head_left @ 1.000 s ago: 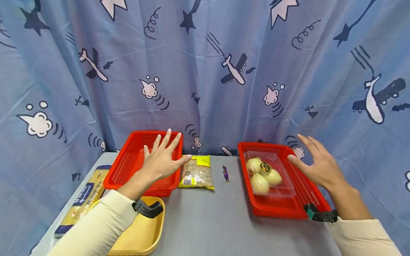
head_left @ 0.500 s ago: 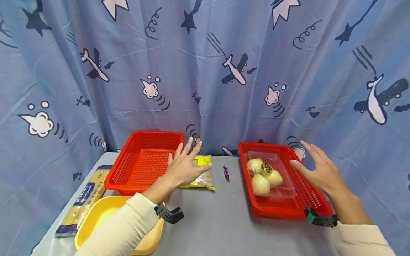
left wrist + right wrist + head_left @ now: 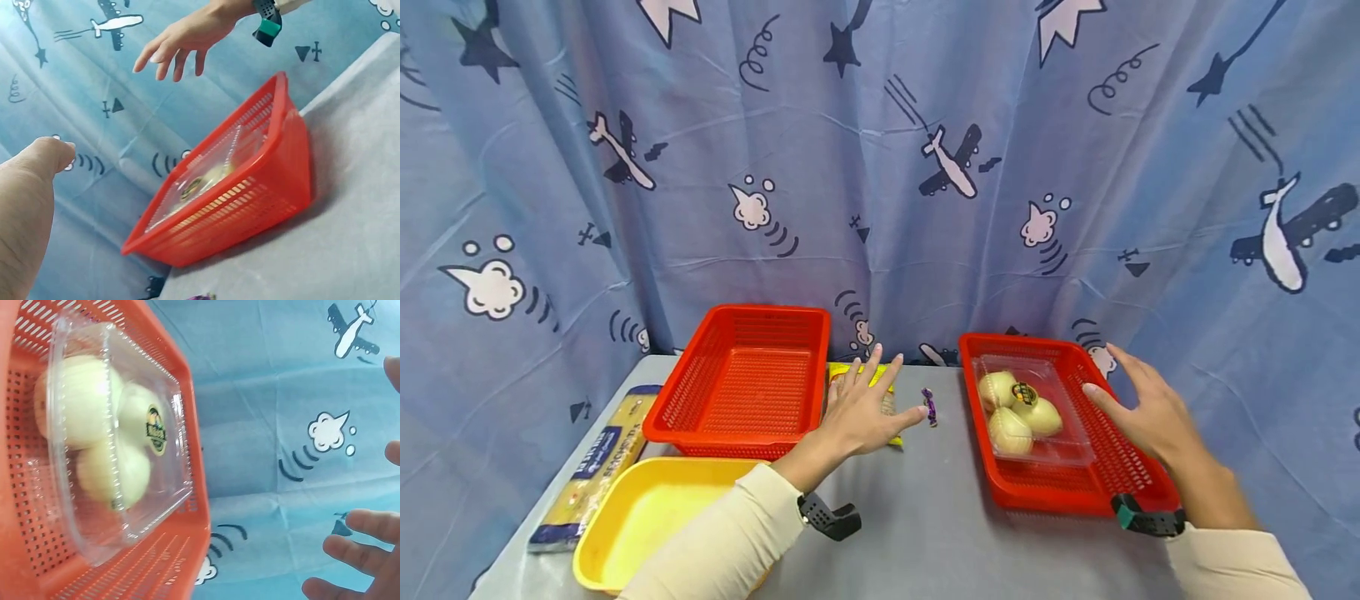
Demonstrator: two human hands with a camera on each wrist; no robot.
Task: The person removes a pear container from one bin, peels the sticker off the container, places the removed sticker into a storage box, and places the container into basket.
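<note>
Red plastic bracketed the play, the left basket (image 3: 767,387) on one side and the right basket (image 3: 1052,496) on the other, cradling a clear box (image 3: 1071,421) of pale round produce (image 3: 1037,417). Between them came the move of the moment: the left hand (image 3: 867,410), over the left basket a second earlier, had swept across and now covered much of the yellow bag (image 3: 889,403) in the head view. Its fingers were straight and fanned wide, pinching nothing, and the thumb tip had arrived right beside the little purple candy (image 3: 932,406), which lay on the grey table (image 3: 925,517) just right of the bag. Whether thumb met wrapper could not be told from that angle. Over on the other flank, far less drama! The right hand (image 3: 1150,412) had barely shifted, thumb apart from its extended fingers, holding nothing; the left wrist view showed it clear of the basket, against the curtain (image 3: 812,167). Candy, bag and box lay where they had been, the yellow tub (image 3: 658,508) and long packet (image 3: 598,454) too, so nothing looked to have been handled: only position had changed, which made candy and bag, by judgement, the left hand's likeliest interest.
</note>
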